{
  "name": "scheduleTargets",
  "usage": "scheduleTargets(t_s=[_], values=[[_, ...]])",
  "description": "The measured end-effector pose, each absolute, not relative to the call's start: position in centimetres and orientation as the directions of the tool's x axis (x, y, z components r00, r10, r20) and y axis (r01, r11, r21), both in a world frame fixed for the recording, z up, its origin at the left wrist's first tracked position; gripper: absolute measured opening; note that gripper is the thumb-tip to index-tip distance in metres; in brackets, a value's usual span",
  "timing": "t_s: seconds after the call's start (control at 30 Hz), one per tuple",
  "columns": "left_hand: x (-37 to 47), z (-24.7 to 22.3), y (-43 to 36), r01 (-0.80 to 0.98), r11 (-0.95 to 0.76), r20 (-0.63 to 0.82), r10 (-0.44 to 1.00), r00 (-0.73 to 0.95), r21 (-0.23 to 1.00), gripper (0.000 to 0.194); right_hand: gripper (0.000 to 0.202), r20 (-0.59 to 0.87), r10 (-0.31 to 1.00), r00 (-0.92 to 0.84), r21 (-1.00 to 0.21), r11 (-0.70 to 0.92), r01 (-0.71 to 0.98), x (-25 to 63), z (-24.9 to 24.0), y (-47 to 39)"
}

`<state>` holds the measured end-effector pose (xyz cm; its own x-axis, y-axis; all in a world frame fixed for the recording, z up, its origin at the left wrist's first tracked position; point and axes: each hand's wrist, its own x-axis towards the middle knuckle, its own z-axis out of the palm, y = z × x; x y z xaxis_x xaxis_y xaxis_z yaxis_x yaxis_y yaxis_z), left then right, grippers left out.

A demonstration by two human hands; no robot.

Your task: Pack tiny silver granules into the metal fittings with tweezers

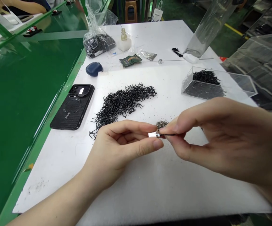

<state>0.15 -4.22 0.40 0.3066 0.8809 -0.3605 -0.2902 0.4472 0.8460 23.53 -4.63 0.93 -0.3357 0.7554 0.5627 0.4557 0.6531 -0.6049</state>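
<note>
Near the middle of the head view, my left hand (126, 141) pinches a small white and silvery piece (153, 134) between thumb and forefinger. My right hand (211, 135) pinches a thin black piece (170, 134) that meets the silvery end of the white piece. Just behind the fingertips lies a small heap of tiny metallic parts (161, 123). Beyond my left hand, a long pile of bent black pieces (124, 102) spreads over the white work surface (136, 185).
A black phone (73, 106) and a dark blue case (93, 69) lie at the left. Behind are a plastic bag (95, 44), a small bottle (124, 40) and a green packet (130, 60). A clear box (190, 84) of black pieces and a clear tube (208, 28) are at the right.
</note>
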Motion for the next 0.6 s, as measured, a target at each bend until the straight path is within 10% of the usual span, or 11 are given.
scheduleTargets(t_s=[0.6], values=[[-0.16,-0.09,-3.95,-0.295,0.443,-0.324,0.869,0.374,0.847,0.033,0.036,0.579,0.748,-0.324,-0.603,0.66,0.448,23.62,0.8,-4.74]])
